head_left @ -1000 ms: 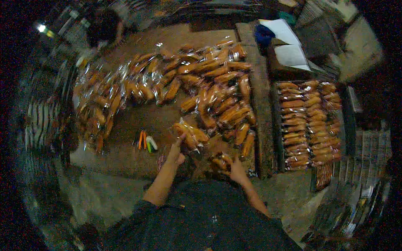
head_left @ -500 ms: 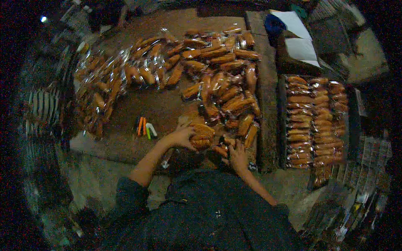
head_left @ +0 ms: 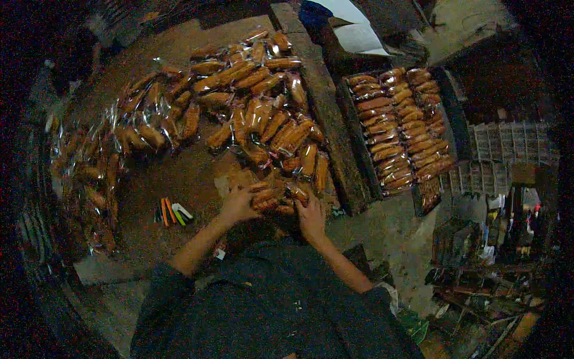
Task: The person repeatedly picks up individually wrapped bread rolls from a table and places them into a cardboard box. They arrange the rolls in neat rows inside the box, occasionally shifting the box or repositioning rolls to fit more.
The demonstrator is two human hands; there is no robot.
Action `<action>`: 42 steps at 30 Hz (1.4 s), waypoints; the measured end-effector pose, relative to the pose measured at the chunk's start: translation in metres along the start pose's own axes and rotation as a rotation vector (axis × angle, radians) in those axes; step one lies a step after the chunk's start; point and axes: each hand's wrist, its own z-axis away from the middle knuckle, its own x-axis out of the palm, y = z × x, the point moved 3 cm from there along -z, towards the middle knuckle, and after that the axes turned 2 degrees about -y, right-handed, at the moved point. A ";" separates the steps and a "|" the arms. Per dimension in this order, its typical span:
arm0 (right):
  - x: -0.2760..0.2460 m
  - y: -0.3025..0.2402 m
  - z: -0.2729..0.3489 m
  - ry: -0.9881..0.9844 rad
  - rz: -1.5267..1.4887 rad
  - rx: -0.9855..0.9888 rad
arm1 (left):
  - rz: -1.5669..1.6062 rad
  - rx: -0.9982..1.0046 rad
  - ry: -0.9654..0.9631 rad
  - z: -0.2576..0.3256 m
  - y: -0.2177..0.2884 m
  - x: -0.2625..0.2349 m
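Observation:
Many clear plastic packets of orange-brown baked rolls [head_left: 257, 113] lie spread over a brown wooden board [head_left: 185, 173]. My left hand [head_left: 238, 203] rests on a small bundle of these packets [head_left: 272, 198] at the board's near edge, fingers curled round it. My right hand [head_left: 311, 215] presses the same bundle from the right side. Both forearms come up from the lower edge, in dark sleeves.
A dark tray [head_left: 359, 137] filled with rows of unwrapped rolls [head_left: 400, 125] sits to the right of a wooden plank [head_left: 329, 119]. A few coloured sticks [head_left: 172, 212] lie on the board left of my hands. White sheets [head_left: 353, 30] lie far back. Cluttered racks [head_left: 502, 239] stand at right.
My left hand has moved right and nearer, gathering packets toward me. My right hand has closed in on the same bundle. The view has tilted closer to the board.

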 end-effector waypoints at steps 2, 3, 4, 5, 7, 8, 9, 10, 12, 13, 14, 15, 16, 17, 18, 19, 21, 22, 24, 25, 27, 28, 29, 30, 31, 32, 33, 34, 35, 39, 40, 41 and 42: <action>-0.002 0.000 -0.003 -0.084 0.200 -0.020 | -0.052 -0.037 0.182 0.023 0.029 -0.009; -0.006 0.000 -0.005 -0.027 0.193 -0.046 | -0.065 -0.082 0.191 0.028 0.040 -0.010; -0.010 -0.001 -0.007 -0.011 0.206 -0.070 | -0.140 -0.155 0.206 0.038 0.054 -0.007; -0.011 -0.002 -0.010 -0.073 0.247 -0.075 | -0.137 -0.147 0.222 0.042 0.059 -0.006; -0.020 -0.003 -0.016 -0.061 0.228 -0.143 | -0.132 -0.164 0.218 0.041 0.064 0.004; -0.024 -0.004 -0.019 -0.099 0.253 -0.161 | -0.101 -0.210 0.214 0.040 0.060 0.010; -0.028 -0.003 -0.023 -0.103 0.163 -0.148 | -0.069 -0.284 0.173 0.036 0.053 0.018; -0.033 -0.001 -0.027 -0.110 0.092 -0.125 | -0.034 -0.356 0.127 0.031 0.045 0.027; -0.038 0.003 -0.034 -0.166 -0.074 -0.131 | -0.109 -0.400 0.169 0.025 0.033 0.040; -0.037 0.006 -0.036 -0.219 -0.054 -0.109 | -0.067 -0.298 0.261 0.023 0.028 0.041; -0.038 0.008 -0.040 -0.205 -0.051 -0.134 | -0.023 -0.209 0.306 0.017 0.020 0.040; -0.038 0.011 -0.042 -0.196 -0.022 -0.142 | 0.059 -0.213 0.260 0.016 0.014 0.042; -0.036 0.011 -0.045 -0.141 0.122 -0.168 | 0.141 -0.221 0.215 0.014 0.007 0.043; -0.035 0.014 -0.047 -0.162 0.060 -0.183 | 0.138 -0.226 0.195 0.013 0.003 0.042; -0.031 0.017 -0.050 -0.253 0.024 -0.166 | 0.135 -0.229 0.173 0.011 0.000 0.040; -0.029 0.022 -0.051 -0.348 -0.009 -0.144 | 0.131 -0.227 0.150 0.011 -0.002 0.039; -0.034 0.029 -0.055 -0.301 -0.051 -0.185 | 0.096 -0.277 0.126 0.009 -0.006 0.038; -0.039 0.035 -0.057 -0.286 -0.061 -0.176 | 0.208 -0.262 0.111 0.007 -0.007 0.038; -0.059 0.050 -0.055 -0.172 -0.475 -0.129 | 0.314 -0.335 0.107 0.005 -0.011 0.040; -0.069 0.056 -0.057 -0.117 -0.593 -0.162 | 0.366 -0.372 0.108 0.004 -0.012 0.040; -0.088 0.072 -0.060 -0.064 -0.611 -0.107 | 0.306 -0.483 0.088 0.005 -0.013 0.039; -0.091 0.082 -0.064 -0.170 -0.741 0.059 | 0.292 -0.437 0.098 0.005 -0.010 0.037; -0.092 0.090 -0.064 -0.288 -0.863 0.264 | 0.279 -0.392 0.108 0.006 -0.005 0.034; -0.098 0.102 -0.062 -0.309 -0.873 0.447 | 0.237 -0.390 0.104 0.009 0.000 0.032; -0.100 0.103 -0.064 -0.299 -0.986 0.480 | 0.195 -0.388 0.100 0.012 0.005 0.028; -0.103 0.104 -0.064 -0.260 -1.110 0.492 | 0.124 -0.427 0.083 0.018 0.014 0.029; -0.104 0.102 -0.066 -0.220 -1.105 0.435 | 0.087 -0.443 0.061 0.024 0.023 0.029; -0.104 0.099 -0.066 -0.193 -1.070 0.427 | 0.004 -0.534 0.034 0.031 0.031 0.031; -0.102 0.094 -0.065 -0.203 -0.998 0.372 | 0.004 -0.510 0.021 0.036 0.035 0.029; -0.085 0.066 -0.052 -0.205 -0.806 0.291 | 0.066 -0.390 0.136 0.059 0.046 0.024; -0.081 0.058 -0.047 -0.184 -0.809 0.255 | 0.102 -0.402 0.128 0.065 0.045 0.023; -0.078 0.050 -0.041 -0.167 -0.832 0.183 | 0.135 -0.444 0.074 0.071 0.041 0.023; -0.072 0.042 -0.038 -0.177 -0.742 0.143 | 0.165 -0.421 0.122 0.076 0.041 0.021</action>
